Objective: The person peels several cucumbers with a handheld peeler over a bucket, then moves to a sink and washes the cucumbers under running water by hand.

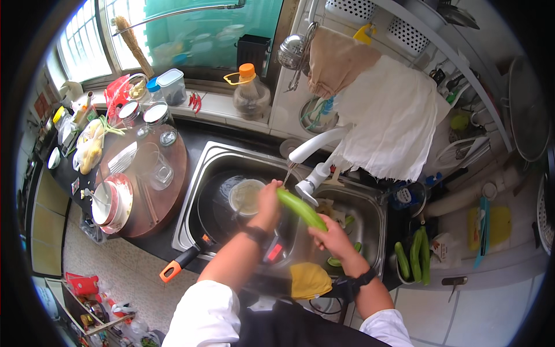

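Note:
A long, smooth green gourd slants across the sink divider, just below the white faucet, which runs a thin stream of water. My right hand grips its lower end. At the upper end, beside the stream, my left hand closes around the tip, slightly blurred. In the left basin sits a dark frying pan with an orange-tipped handle, and a bowl of cloudy liquid stands within it. Green vegetable pieces lie in the right basin.
A yellow cloth drapes over the sink's front edge. Left of the sink, a round wooden board carries stacked bowls, glasses and chopsticks. More green gourds stand in a container at right. A white cloth hangs behind the faucet.

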A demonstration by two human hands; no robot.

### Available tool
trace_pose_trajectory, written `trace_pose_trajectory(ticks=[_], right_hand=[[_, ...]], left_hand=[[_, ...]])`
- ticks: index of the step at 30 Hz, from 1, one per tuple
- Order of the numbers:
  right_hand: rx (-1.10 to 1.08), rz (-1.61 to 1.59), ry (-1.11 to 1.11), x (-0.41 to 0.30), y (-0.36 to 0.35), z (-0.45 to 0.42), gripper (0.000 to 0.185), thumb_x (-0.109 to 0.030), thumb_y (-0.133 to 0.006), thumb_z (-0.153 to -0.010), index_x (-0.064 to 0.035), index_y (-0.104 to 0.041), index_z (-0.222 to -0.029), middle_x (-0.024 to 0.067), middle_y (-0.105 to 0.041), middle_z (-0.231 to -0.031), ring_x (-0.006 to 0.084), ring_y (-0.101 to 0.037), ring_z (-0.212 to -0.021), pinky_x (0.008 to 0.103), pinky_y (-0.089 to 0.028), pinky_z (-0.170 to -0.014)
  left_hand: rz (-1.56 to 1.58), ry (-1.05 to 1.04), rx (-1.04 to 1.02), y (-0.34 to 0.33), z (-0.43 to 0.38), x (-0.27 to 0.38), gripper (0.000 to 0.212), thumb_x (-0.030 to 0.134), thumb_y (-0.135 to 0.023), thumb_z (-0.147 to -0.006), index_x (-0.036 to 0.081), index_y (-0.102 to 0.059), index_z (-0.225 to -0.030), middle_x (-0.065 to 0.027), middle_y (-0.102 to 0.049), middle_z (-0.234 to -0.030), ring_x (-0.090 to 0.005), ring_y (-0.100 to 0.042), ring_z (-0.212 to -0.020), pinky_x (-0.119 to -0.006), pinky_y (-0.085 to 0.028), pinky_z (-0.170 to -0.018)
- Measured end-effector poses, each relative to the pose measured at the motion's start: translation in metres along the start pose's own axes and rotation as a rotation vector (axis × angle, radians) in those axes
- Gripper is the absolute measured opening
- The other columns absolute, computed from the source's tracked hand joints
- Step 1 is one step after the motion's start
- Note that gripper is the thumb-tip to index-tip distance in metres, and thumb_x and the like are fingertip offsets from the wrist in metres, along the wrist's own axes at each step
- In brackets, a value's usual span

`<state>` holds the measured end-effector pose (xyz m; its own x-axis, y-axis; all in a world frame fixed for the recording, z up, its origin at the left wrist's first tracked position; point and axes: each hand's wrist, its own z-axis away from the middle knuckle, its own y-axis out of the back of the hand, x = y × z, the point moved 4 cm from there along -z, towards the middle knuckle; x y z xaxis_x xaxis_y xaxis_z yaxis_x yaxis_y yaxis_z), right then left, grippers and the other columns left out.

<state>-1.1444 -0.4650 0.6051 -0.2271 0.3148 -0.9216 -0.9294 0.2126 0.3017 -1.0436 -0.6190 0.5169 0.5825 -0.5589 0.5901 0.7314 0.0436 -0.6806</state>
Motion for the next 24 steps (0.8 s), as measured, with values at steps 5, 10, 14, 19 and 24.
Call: trace_pose_trajectory(ticks=[5, 10, 14, 19, 24], right_hand=[[0.203, 0.498, 0.211, -0.013, -0.013, 0.003, 0.052, -0.013, -0.062, -0.076, -0.0024, -0.04, -0.123, 0.0176, -0.058, -0.099, 0.0313, -0.058, -0.09, 0.035, -0.046, -0.076], [0.237, 0.713, 0.443, -0.017, -0.016, 0.013, 0.052, -0.016, -0.063, -0.077, -0.0029, -0.04, -0.123, 0.0169, -0.058, -0.099, 0.0284, -0.06, -0.079, 0.0331, -0.047, -0.067], [-0.016, -0.134, -0.16, 0.008, 0.0, 0.004, 0.049, -0.017, -0.062, -0.08, -0.0025, -0.042, -0.122, 0.0141, -0.057, -0.105, 0.0262, -0.055, -0.097, 0.034, -0.045, -0.082], [0.234, 0.337, 0.362, -0.004, -0.017, 0.004, 0.051, -0.016, -0.062, -0.08, -0.0034, -0.041, -0.125, 0.0105, -0.058, -0.096, 0.0176, -0.058, -0.076, 0.0316, -0.048, -0.067], [0.193, 0.708, 0.237, -0.032, -0.022, 0.023, 0.051, -0.015, -0.063, -0.079, -0.003, -0.042, -0.124, 0.0122, -0.059, -0.104, 0.019, -0.058, -0.091, 0.0329, -0.046, -0.079]], left_hand=[[0.215, 0.272, -0.008, -0.024, 0.01, -0.027, 0.03, 0.031, -0.051, -0.088, 0.002, -0.046, -0.09, -0.0117, -0.05, -0.074, -0.0243, -0.054, -0.063, -0.035, -0.05, -0.059], [-0.024, -0.07, -0.045, 0.0, -0.015, 0.001, 0.017, 0.017, -0.047, -0.086, 0.002, -0.052, -0.09, -0.0076, -0.05, -0.073, -0.0181, -0.053, -0.061, -0.031, -0.049, -0.053], [0.163, 0.109, 0.002, -0.017, 0.008, 0.009, 0.021, 0.026, -0.051, -0.087, 0.005, -0.051, -0.085, -0.0063, -0.048, -0.071, -0.018, -0.05, -0.061, -0.032, -0.048, -0.06], [0.338, 0.298, -0.038, -0.04, 0.03, -0.016, 0.027, 0.033, -0.055, -0.087, 0.008, -0.044, -0.085, -0.0069, -0.047, -0.069, -0.0198, -0.049, -0.06, -0.034, -0.047, -0.058], [0.208, 0.099, -0.021, -0.01, -0.009, -0.002, 0.023, 0.029, -0.049, -0.09, 0.007, -0.046, -0.088, -0.0049, -0.047, -0.069, -0.0169, -0.049, -0.06, -0.032, -0.047, -0.056]])
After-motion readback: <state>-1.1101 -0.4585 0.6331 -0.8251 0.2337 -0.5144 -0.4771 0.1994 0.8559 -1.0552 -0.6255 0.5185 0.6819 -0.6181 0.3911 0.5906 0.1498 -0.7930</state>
